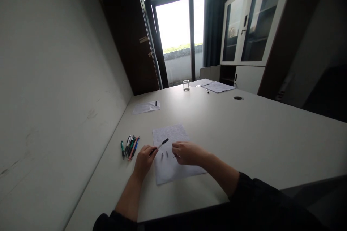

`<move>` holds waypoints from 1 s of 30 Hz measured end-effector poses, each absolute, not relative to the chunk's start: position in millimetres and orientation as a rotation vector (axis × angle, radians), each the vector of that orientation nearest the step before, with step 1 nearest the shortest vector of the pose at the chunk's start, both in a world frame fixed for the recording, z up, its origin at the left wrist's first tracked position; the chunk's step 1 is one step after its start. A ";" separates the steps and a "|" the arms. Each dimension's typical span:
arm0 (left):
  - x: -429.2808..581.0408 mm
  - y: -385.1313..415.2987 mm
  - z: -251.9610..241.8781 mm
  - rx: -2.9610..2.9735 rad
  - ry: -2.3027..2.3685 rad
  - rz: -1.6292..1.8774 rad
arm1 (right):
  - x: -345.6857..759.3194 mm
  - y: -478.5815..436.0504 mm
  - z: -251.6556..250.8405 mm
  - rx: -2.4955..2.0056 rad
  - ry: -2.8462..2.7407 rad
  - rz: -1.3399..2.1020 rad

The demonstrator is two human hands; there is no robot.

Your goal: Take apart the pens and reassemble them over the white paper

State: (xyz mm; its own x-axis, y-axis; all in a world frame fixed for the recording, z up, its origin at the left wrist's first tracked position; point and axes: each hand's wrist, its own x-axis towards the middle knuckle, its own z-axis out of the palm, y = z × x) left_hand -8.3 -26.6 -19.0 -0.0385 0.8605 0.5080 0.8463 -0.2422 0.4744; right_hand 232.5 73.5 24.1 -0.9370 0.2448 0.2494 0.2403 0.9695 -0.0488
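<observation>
Driving this from afar: left hand [145, 157] pinches a pen [163, 142] over the left edge of the paper [176, 175], right hand [187, 152] pinches a slim piece [173, 157], blurry — I'd go light on both and not nudge the loose bits [167, 153] between

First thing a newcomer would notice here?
Probably the bright window at the far end of the dim room, beyond the white table. Next, the two hands over the white sheet in the foreground: the left hand holds a pen-like piece with a dark end, the right hand a thin piece too small to identify. Then the colourful cluster of pens left of the left hand.
</observation>
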 end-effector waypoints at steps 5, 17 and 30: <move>-7.7 -27.8 -18.1 2.151 1.904 1.184 | 243.4 90.8 28.0 -0.365 -2.397 0.467; -5.0 -29.2 -14.1 2.151 1.847 1.200 | 240.5 111.0 18.0 -0.458 -1.404 1.392; -6.0 -28.7 -16.5 2.161 1.819 1.194 | 234.2 106.7 10.2 -0.445 -1.482 1.537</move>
